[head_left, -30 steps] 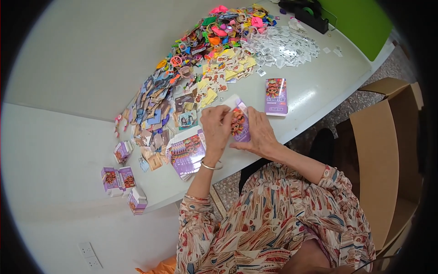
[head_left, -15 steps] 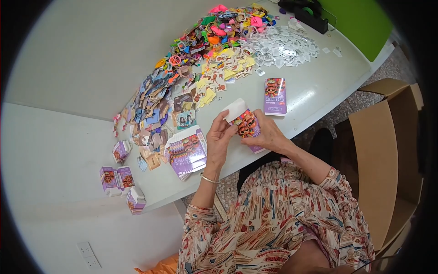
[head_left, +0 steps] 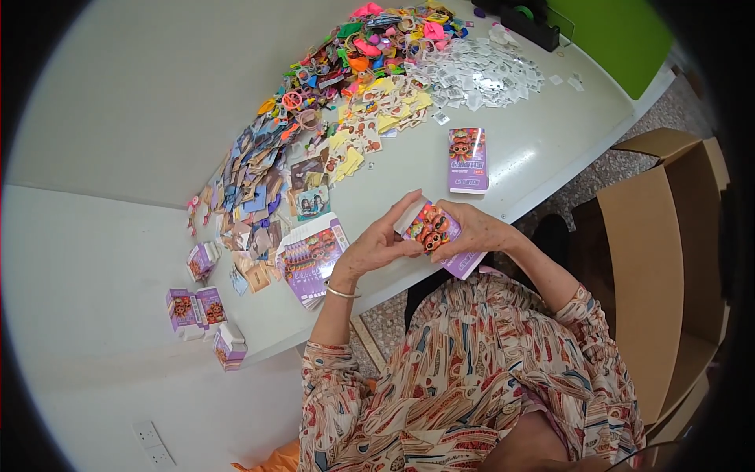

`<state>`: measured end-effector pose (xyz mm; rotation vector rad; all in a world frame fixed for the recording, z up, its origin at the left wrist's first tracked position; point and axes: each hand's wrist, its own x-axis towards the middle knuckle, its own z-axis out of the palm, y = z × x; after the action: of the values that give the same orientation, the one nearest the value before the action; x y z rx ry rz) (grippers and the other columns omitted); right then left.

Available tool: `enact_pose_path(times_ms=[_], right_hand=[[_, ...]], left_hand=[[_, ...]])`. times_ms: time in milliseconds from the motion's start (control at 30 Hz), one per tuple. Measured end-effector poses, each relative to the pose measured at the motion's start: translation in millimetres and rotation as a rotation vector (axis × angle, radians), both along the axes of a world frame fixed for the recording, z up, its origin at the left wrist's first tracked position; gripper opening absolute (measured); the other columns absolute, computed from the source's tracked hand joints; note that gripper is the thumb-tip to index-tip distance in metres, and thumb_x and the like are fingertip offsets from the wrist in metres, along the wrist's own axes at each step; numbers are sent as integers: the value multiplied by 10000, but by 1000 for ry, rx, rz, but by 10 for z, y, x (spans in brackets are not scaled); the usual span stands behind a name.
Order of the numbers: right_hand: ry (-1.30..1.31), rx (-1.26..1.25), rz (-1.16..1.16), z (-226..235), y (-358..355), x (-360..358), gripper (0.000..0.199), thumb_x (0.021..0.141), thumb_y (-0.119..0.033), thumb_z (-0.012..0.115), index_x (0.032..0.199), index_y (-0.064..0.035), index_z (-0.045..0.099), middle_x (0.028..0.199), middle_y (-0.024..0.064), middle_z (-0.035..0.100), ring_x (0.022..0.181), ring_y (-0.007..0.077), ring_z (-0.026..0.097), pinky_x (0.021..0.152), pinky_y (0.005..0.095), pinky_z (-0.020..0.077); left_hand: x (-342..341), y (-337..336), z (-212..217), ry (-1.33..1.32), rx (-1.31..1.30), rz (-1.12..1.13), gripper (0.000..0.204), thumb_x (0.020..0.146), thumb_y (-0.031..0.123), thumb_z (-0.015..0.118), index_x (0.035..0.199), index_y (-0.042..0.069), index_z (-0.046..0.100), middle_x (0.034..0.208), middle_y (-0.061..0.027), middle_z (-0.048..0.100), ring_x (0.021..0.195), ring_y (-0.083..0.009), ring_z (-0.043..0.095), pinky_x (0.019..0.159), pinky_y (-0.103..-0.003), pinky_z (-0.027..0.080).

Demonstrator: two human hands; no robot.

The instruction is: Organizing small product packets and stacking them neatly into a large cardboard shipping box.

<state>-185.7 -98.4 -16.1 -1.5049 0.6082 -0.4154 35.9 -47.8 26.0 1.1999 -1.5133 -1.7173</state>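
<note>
Both hands meet near the table's front edge around a small purple carton point(head_left: 432, 226) with a colourful cartoon print. My left hand point(head_left: 383, 242) grips its left side, fingers along the white top end and thumb across the front. On the other side, my right hand point(head_left: 476, 230) closes over the carton, thumb pressed to its face. A purple printed panel point(head_left: 462, 266) shows beneath my right hand; whether it belongs to the same carton I cannot tell. Left of my hands lies a fanned stack of flat purple cartons point(head_left: 318, 256). Beyond my right hand lies another purple carton point(head_left: 469, 160).
Across the back spread heaps of colourful trinkets point(head_left: 366, 55), yellow-and-white printed cards point(head_left: 373, 126), small white slips point(head_left: 487, 71) and picture cards point(head_left: 255, 181). Several folded cartons point(head_left: 197, 309) stand at the left. A black tape dispenser point(head_left: 527, 23) sits far right; an open cardboard box point(head_left: 645, 299) stands beside me.
My left fingers have come down over the carton's white top end, which stood up before. The carton is slightly lower, and more of the purple panel shows under my right hand.
</note>
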Motion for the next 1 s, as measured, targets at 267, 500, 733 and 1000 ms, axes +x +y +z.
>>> enact_pose_path(times_ms=[267,500,733,1000], right_hand=[[-105,3,-11,-19,12,-1,551,677,-244,834,1093,-14,554,935,56,640,854,114,588,780,270,477],[-52,-18,-40,-8,-63,-83,583,684,-213,846,1140,-14,543,992,54,629,908,120,577,831,280,478],[2,-39,-41,-11,2,-119,569,673,-302,835,1064,-1,551,963,94,636,883,161,603,809,304,482],[-44,11,43,-100,22,-165,579,676,-307,835,1084,0,560,940,85,647,845,140,613,773,284,496]], left_hand=[[-3,136,-252,-142,-10,13,704,893,121,649,1478,59,262,1269,-68,537,992,-140,594,854,-287,505],[-350,143,-52,-515,-742,128,553,909,78,594,1409,28,363,1320,-164,528,1161,-236,544,937,-325,456],[-333,184,-47,168,98,550,341,952,173,565,1248,7,535,1153,-76,615,1021,-146,605,879,-287,489],[-311,129,-77,257,274,533,281,900,116,627,1146,-20,623,1002,-52,660,852,-101,623,780,-273,523]])
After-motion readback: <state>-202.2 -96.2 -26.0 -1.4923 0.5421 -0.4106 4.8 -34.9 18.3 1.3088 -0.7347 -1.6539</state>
